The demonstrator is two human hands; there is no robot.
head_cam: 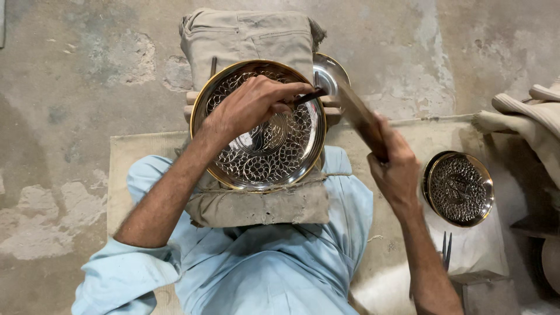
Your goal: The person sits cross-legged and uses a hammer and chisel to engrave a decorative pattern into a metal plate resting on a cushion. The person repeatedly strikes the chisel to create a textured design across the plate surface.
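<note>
A round brass-rimmed metal plate [245,169] with an engraved scale-like pattern lies on a cloth-wrapped block [262,205] over my lap. My left hand [251,104] rests on the plate and holds a thin dark chisel [309,96] with its tip toward the plate's right side. My right hand [394,160] grips a wooden mallet handle [356,111], raised and blurred, above the plate's right edge.
A second engraved plate [459,188] lies on white cloth at the right. Another shiny dish [331,73] peeks out behind the main plate. Folded beige trousers [248,38] lie ahead, more cloth [525,122] at far right, thin metal tools [446,248] near my right forearm, and bare concrete floor [87,70] all around.
</note>
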